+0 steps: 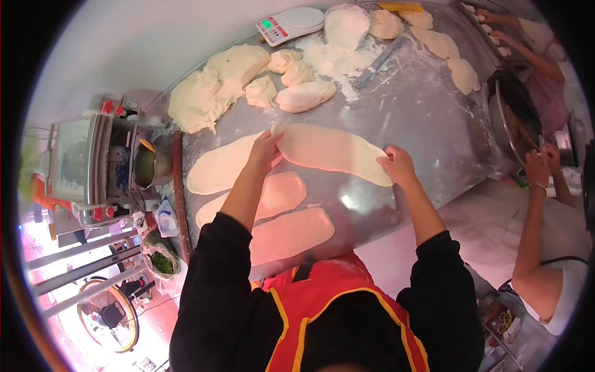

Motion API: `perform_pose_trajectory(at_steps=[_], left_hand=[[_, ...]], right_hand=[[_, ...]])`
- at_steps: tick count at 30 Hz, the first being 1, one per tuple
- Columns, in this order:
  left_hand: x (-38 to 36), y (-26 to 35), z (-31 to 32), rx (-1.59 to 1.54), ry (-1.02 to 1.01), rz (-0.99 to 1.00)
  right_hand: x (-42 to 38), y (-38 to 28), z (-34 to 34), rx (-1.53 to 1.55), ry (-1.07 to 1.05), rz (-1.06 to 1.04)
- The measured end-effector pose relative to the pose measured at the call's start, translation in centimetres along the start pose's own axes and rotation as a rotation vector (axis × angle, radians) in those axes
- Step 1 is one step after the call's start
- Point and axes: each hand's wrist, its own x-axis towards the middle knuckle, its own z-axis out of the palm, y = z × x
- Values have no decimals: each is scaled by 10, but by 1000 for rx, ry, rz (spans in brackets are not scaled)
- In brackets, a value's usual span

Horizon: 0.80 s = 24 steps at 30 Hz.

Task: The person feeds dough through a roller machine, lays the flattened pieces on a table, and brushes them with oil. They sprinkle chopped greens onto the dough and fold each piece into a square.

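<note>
A long flat sheet of dough [331,147] stretches between my two hands above the metal table [427,133]. My left hand [266,149] grips its left end, fingers closed on the edge. At the opposite end, my right hand [398,165] pinches the upper right corner between thumb and fingers. Beside and below my left forearm lie three more flattened pieces: an upper dough sheet [217,164], a middle dough sheet [282,193] and a lower dough sheet [294,235]. My left arm partly covers the first two.
Large dough masses [238,65] and smaller lumps [297,73] sit at the back left. A digital scale [302,20], loose flour [347,28] and a scraper [375,65] lie behind. A rolling pin [180,192] borders the left edge near a pot [150,167]. Co-workers' hands [540,162] are at right.
</note>
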Motion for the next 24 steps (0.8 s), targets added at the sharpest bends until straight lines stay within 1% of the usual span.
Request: perform_pose_trajectory(at_steps=[3,6,7,9,10,12,13,15,17,18,20,21,23,24], left_hand=[[11,-2,5,74,-43,-46],[-5,-5,31,127,-133,-96],[-9,-6,40,140,-174,-107],[-3,-12,48,262,-202,-155],[1,-14,48,322,-215,-181],[15,-12,40,300,-136,-122],[23,-9,36,290,-97,-93],[37,3,29,209,-120,-40],[48,9,21,173,-174,19],[48,10,21,169,-164,59],[31,17,31,162,-141,142],[28,11,28,403,-63,297],[20,-2,19,882,106,605],[11,-8,14,927,93,654]], right_hand=[[-23,36,7,5,176,-257],[-69,54,-12,219,-106,23],[-83,67,-11,303,-141,88],[-109,88,-4,469,-209,219],[-121,84,-2,550,-223,244],[-139,64,7,712,-253,295],[-141,54,15,726,-295,290],[-142,33,32,756,-376,276],[-137,20,57,842,-353,256],[-134,18,66,887,-342,247],[-131,24,66,619,-349,199],[-129,26,66,484,-350,173],[-132,2,44,60,-277,111],[-133,-8,37,-154,-238,78]])
